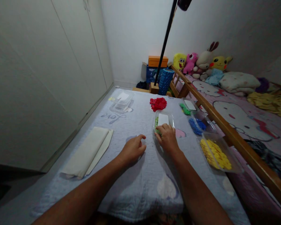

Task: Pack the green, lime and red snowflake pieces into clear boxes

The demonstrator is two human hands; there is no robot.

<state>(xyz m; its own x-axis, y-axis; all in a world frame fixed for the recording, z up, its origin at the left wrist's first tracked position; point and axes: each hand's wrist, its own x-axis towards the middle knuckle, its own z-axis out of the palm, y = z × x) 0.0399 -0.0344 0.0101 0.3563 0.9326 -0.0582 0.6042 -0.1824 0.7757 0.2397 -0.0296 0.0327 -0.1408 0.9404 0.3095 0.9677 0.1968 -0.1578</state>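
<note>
Your right grip (168, 138) lay over the near edge of the clear box (163, 118); I couldn't tell whether it pinched. Your left grip (133, 149), empty and parted, was left of the box, bare surface (138, 123) between. Red pieces (158, 104) sat just beyond the box.

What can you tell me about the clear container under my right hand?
The container is a see-through, plastic-looking box with rounded corners, showing a white rectangular patch on top and light green pieces inside. It sits flat on the pale patterned cloth, just nearer you than the red pieces. Your right hand touches its near end, hiding part of it; whether it's fully closed is unclear.
</note>
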